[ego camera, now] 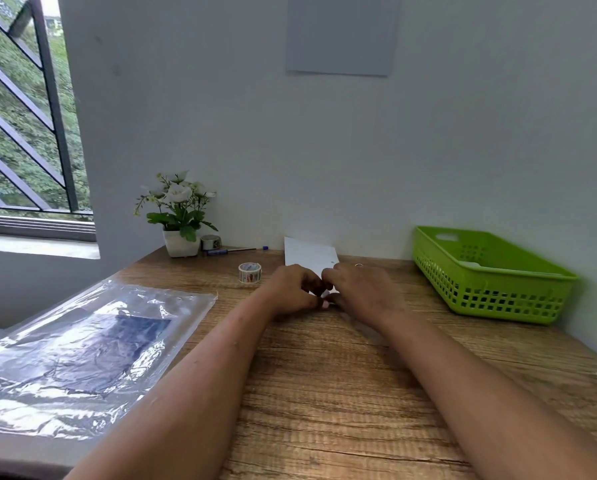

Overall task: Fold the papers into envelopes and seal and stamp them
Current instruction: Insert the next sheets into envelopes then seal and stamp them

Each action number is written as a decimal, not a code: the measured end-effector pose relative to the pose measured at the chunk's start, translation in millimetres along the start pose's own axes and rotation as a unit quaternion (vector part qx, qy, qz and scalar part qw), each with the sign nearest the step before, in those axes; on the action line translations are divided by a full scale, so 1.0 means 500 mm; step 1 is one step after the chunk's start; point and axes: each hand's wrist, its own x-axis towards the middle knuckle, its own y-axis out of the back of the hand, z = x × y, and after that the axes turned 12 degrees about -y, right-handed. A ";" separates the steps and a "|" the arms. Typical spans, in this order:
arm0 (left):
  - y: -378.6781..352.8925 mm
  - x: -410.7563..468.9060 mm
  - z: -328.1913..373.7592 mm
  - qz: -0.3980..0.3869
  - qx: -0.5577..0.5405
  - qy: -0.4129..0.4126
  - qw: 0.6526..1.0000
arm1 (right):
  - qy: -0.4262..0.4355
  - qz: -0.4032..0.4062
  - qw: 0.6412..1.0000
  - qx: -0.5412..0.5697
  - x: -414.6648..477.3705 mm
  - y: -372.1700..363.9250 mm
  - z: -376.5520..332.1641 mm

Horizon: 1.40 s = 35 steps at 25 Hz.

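Observation:
A white paper (309, 252) lies on the wooden table (325, 375) near the back wall, its far part showing beyond my hands. My left hand (290, 289) and my right hand (363, 289) meet over its near edge, fingers curled and pinching the paper between them. The part of the paper under my hands is hidden. A patterned tape roll (250, 272) stands just left of my left hand.
A green plastic basket (491, 275) sits at the back right. A clear plastic bag with dark sheets (82, 351) lies at the left. A potted white flower (179, 216), a second tape roll (210, 242) and a blue pen (236, 250) stand along the wall.

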 end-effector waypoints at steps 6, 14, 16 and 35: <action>0.012 0.010 -0.016 0.029 -0.012 0.013 0.999 | 0.001 0.003 0.999 0.033 0.005 0.010 0.026; 0.020 0.012 0.023 0.107 -0.073 0.030 0.991 | -0.068 0.052 0.993 0.084 -0.015 0.054 0.052; 0.017 0.012 0.039 0.097 -0.117 0.035 0.988 | -0.073 0.041 0.993 0.088 -0.017 0.054 0.048; -0.007 0.005 0.006 0.014 0.090 0.005 0.996 | -0.026 -0.089 0.988 0.123 -0.020 0.019 0.009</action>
